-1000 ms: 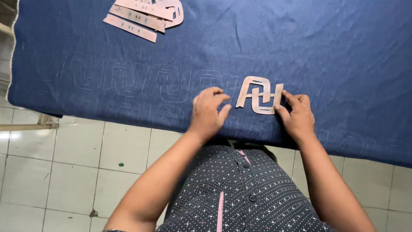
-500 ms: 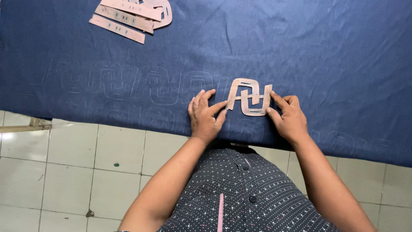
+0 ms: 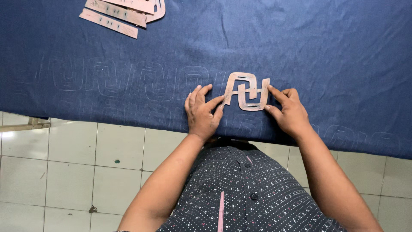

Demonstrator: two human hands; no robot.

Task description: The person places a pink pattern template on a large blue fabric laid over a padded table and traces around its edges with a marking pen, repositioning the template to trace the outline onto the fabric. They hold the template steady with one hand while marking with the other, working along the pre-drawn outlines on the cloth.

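A pale brown cut-out stencil of interlocking curved bars lies flat on dark blue fabric spread over a table. My left hand rests on the fabric, its fingertips touching the stencil's left edge. My right hand is on the other side, with finger and thumb pinching the stencil's right edge. Faint chalk outlines of the same shape run in a row across the fabric to the left of the stencil.
A stack of flat brown strip templates lies at the fabric's far left top. The fabric's near edge hangs over a white tiled floor. My dotted dark shirt fills the bottom centre.
The stencil and both hands sit a little farther from the fabric's near edge in the picture than before. The hands have stayed on the two sides of the stencil throughout.
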